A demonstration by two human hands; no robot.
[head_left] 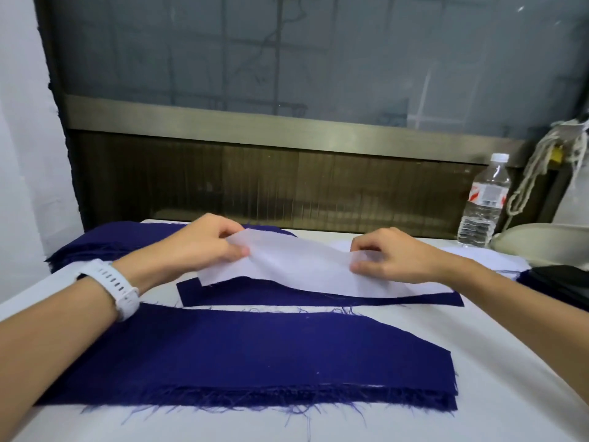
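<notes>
Head view: looking down over a white bench (478,362), with both hands working at its middle.
Left hand (204,242): pinching the left end of the white sheet (302,266) between thumb and curled fingers, and holding that end up off the cloth below.
Right hand (392,256): gripping the sheet's far edge toward its right end, fingers curled over it, one fingertip pressing near the sheet's middle.
White sheet: thin and slightly see-through, stretching between the two hands, sagging a little in the middle, its near right edge lying on the navy strip (287,296).
Navy strip: lying flat on the bench right under the sheet, showing along the sheet's near edge and past both of its ends.
Large navy piece (223,352): lying closer to the person, just beside the strip with a narrow band of bench showing between them; its near edge is fraying into loose threads, and the left forearm is crossing above its left end.
Navy stack (105,244): sitting at the far left, behind the left wrist.
Watch (118,285): white band wrapping the left wrist.
White pieces (478,255): lying behind the right wrist.
Bottle (483,205): clear plastic with a white cap, standing upright at the far right, well apart from the hands.
Rope (538,173): pale, hanging just beside the bottle.
</notes>
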